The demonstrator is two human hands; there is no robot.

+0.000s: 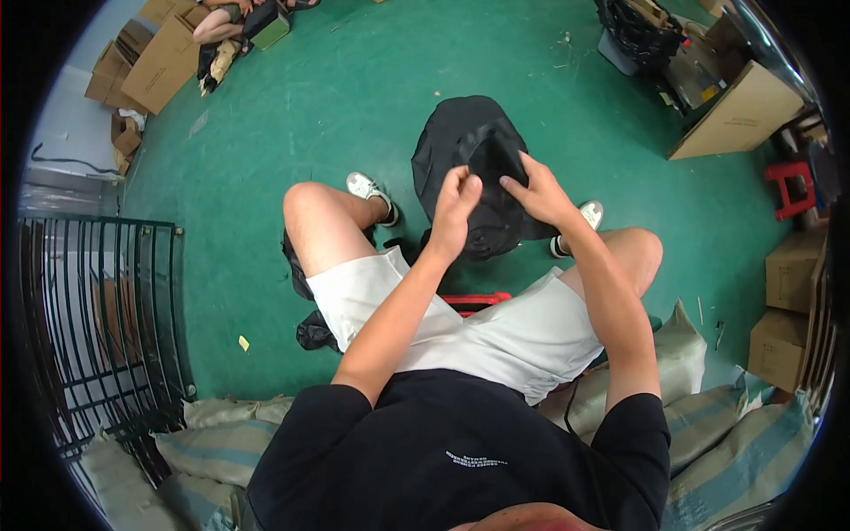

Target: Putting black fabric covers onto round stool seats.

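A black bag (438, 142) of soft fabric, perhaps a backpack, is in front of me between my feet. My left hand (454, 211) is closed, thumb against fingers, on the near-left edge of a dark flap or pouch at the bag's upper part. On the other side of that piece my right hand (541, 191) grips its edge, thumb on top and fingers behind the fabric. Creased black material bunches below my hands. What lies inside or under the bag is hidden.
Under me shows a red stool (478, 302). Stuffed woven sacks (221, 447) lie behind me, a dark metal rack (111, 301) stands left. Cardboard boxes (779, 350), a red stool (791, 190) and a leaning cardboard sheet (739, 111) are right. Another person (221, 22) sits far left.
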